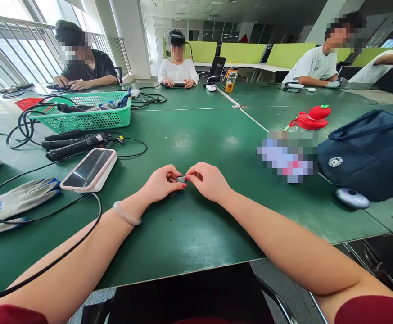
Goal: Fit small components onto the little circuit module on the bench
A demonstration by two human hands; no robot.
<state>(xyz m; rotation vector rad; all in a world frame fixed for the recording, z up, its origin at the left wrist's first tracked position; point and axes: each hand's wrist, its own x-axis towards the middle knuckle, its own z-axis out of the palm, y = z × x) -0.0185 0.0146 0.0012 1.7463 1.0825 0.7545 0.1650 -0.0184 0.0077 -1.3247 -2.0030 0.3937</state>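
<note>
My left hand (162,182) and my right hand (208,180) meet over the green table (196,135), a little in front of me. Both pinch the same small dark object (182,179) between their fingertips. The object is too small to name; it looks black with pale specks. The fingers of both hands are curled in around it. A pale bangle (127,214) sits on my left wrist.
A white-edged device (90,168), work gloves (14,202), black cables and a green basket (84,112) lie to the left. A navy bag (368,153), a red-capped bottle (309,119) and a grey puck (351,198) sit right. Other people work at the far side.
</note>
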